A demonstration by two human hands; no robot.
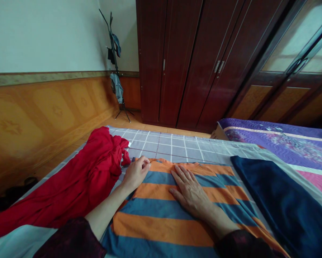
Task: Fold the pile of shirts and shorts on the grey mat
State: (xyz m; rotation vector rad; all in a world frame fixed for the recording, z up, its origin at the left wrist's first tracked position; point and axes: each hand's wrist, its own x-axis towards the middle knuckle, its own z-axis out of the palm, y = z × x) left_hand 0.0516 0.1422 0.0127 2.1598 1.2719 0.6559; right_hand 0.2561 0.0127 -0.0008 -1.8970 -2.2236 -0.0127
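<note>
An orange and blue striped shirt (161,225) lies spread on the bed in front of me. My left hand (137,173) is at the shirt's upper left edge, its fingers curled in a pinch; whatever is between them is too small to make out. My right hand (189,190) rests palm down on the upper middle of the shirt, fingers stretched out. A crumpled red garment (88,182) lies to the left of my left hand. On the right, a dark blue folded cloth (279,197) lies beside the shirt.
Beneath the clothes is a grey checked bed sheet (177,145). A purple floral cover (284,143) lies at the right. Behind the bed are a dark red wardrobe (174,71) and a coat stand (114,50). Light cloth (23,238) shows at the lower left.
</note>
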